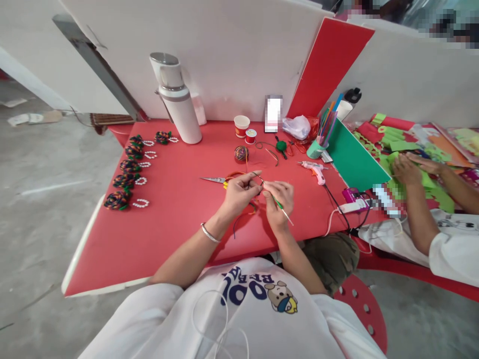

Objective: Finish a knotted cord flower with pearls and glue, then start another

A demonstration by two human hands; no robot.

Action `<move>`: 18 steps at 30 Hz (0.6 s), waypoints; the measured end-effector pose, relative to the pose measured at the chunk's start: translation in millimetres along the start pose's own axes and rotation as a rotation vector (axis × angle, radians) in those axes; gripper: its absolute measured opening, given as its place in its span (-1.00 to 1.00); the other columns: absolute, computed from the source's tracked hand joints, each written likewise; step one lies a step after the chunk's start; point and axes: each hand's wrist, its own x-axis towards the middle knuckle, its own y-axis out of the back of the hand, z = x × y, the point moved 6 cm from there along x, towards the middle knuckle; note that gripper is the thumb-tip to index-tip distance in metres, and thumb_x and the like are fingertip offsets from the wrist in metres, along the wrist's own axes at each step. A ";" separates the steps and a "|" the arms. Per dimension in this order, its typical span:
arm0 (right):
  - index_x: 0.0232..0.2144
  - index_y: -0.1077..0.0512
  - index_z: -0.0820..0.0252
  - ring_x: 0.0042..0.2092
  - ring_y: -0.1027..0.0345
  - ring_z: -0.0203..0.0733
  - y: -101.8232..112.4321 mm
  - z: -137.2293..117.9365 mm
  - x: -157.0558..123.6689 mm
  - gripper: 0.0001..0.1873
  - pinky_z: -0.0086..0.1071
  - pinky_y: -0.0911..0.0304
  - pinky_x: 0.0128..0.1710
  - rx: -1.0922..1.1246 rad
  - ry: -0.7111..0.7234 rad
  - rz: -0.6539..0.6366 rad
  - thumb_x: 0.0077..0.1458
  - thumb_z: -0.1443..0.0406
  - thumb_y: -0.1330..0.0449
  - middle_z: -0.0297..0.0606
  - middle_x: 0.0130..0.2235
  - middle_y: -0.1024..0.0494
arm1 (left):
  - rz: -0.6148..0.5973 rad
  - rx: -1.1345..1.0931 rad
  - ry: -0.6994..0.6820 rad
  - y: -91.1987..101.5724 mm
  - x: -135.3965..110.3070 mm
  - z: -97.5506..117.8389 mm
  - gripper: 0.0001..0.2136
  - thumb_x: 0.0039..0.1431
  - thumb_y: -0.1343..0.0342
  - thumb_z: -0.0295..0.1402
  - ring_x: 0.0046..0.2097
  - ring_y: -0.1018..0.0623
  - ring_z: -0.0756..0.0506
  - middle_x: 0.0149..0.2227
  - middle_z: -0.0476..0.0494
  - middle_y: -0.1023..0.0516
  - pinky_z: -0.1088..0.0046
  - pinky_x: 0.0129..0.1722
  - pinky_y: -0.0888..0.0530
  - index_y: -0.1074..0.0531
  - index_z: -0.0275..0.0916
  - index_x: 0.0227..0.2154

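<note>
In my right hand (280,199) a thin crochet hook with a green grip (279,203) is held pinched, its pale rear end pointing down and right. My left hand (240,192) is closed in a pinch on yarn, index finger extended, close by the hook's tip. The small piece of work between the fingertips is mostly hidden. A strand runs up to a multicoloured yarn ball (241,153) on the table. Scissors (214,179) with yellow-orange handles lie partly behind my left hand. Loose yarn ends (239,219) hang or lie below my hands.
Several dark yarn pieces with bead loops (125,179) sit left on the red table (164,249). Behind stand a white flask (183,117), paper cup (241,127) and phone (273,113). Rightward are a glue gun (316,172), pen cup (316,149), cables and a co-worker's hands (407,169).
</note>
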 end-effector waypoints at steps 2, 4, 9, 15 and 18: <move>-0.12 -0.64 -0.12 0.01 -0.44 -0.04 0.3 -5.5 -2.8 -0.82 -0.03 -0.34 0.10 -0.074 0.067 0.045 0.31 0.11 -0.25 -0.26 -0.10 -0.70 | 0.008 -0.050 0.022 -3.6 -1.8 -1.6 -0.51 -0.22 -0.43 -0.40 -0.53 -0.35 0.10 -0.57 0.10 -0.43 0.56 -0.50 -0.26 -0.62 -0.35 -0.11; -0.11 -0.63 -0.15 0.03 -0.43 -0.04 0.9 -5.7 -1.2 -0.81 -0.04 -0.33 0.10 -0.064 0.117 0.049 0.32 0.10 -0.24 -0.28 -0.08 -0.69 | -0.038 -0.109 0.086 -6.2 -2.1 -2.4 -0.50 -0.23 -0.44 -0.39 -0.58 -0.28 0.13 -0.58 0.11 -0.42 0.56 -0.56 -0.18 -0.62 -0.35 -0.11; -0.18 -0.63 -0.12 -0.07 -0.51 -0.08 7.2 7.1 20.9 -0.76 -0.03 -0.40 0.06 0.173 0.092 -0.144 0.33 0.02 -0.20 -0.32 -0.15 -0.70 | -0.158 -0.136 0.249 4.0 1.0 1.0 -0.51 -0.27 -0.44 -0.45 -0.64 -0.18 0.17 -0.56 0.06 -0.45 0.55 -0.62 0.00 -0.65 -0.34 -0.13; -0.24 -0.66 -0.09 -0.09 -0.54 -0.07 27.6 18.3 48.8 -0.77 -0.02 -0.41 0.08 0.263 -0.015 -0.453 0.28 0.02 -0.25 -0.34 -0.22 -0.72 | -0.254 -0.032 0.313 13.4 2.5 4.4 -0.62 -0.29 -0.41 -0.48 -0.60 -0.24 0.13 -0.56 -0.05 -0.50 0.55 -0.60 -0.03 -0.70 -0.35 -0.26; -0.32 -0.67 -0.06 -0.15 -0.55 -0.06 26.8 24.3 50.5 -0.71 0.00 -0.41 0.07 0.367 -0.074 -0.427 0.29 0.00 -0.24 -0.32 -0.32 -0.70 | -0.287 -0.007 0.299 8.7 3.0 5.3 -0.67 -0.29 -0.40 -0.47 -0.60 -0.23 0.13 -0.57 -0.07 -0.50 0.54 -0.60 -0.04 -0.70 -0.36 -0.31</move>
